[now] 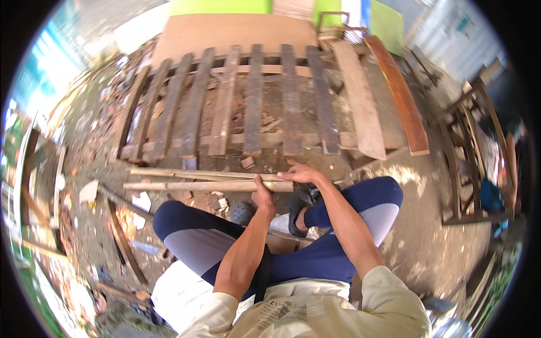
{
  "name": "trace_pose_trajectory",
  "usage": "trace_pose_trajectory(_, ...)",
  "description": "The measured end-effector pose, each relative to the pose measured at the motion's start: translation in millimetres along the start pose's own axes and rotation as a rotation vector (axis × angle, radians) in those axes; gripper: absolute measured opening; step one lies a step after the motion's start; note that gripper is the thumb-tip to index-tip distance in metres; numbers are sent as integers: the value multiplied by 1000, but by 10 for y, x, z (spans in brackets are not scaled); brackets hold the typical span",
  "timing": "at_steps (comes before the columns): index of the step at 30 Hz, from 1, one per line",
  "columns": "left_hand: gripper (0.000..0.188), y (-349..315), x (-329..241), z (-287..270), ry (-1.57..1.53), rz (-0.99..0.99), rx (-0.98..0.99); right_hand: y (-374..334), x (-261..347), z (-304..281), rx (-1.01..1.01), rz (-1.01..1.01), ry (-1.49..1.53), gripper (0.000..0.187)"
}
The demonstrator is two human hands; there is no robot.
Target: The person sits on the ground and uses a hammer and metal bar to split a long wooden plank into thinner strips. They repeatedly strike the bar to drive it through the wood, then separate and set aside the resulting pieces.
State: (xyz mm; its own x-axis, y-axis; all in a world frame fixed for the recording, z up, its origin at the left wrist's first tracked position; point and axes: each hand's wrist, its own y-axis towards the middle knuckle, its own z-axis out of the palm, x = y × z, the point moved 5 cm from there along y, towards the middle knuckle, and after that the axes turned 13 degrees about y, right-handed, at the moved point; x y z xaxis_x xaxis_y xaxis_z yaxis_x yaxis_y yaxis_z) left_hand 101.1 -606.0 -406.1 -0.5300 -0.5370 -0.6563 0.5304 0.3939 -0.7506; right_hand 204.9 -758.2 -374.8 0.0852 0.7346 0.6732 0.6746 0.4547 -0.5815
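Two long, thin strips of wood lie side by side just past my feet, stretching left from my hands: the near strip [203,185] and the far strip [194,174]. Both look loose, joined to nothing that I can see. My left hand [263,196] closes around the near strip toward its right end, thumb over the top. My right hand [302,173] reaches the right end of the far strip, fingers touching it; I can't tell whether they truly pinch it.

I'd judge the work partway along: beyond the strips, dark slats [253,101] lie spaced in a row across crosspieces [271,141], apparently laid out, though I can't see if they are fastened. The strips themselves remain apart from that row.

I sit with knees bent wide, both forearms reaching away from me, the left fairly steep, the right slanting inward to the left. My dark sandal [297,214] is just on the near side of the strips.

To the right of the slats lie a broad pale board [362,101] and a reddish-brown board [397,93]; a large brown panel [236,35] is at the far side.
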Motion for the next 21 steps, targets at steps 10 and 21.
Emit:
trace_pose_trajectory(10,87,-153,-113,-711,164,129,-145,343,965,839,395,112,54,117)
trace_pose_trajectory(21,82,-258,-110,-1526,129,231,-288,135,1461,1678,194,-7,49,120)
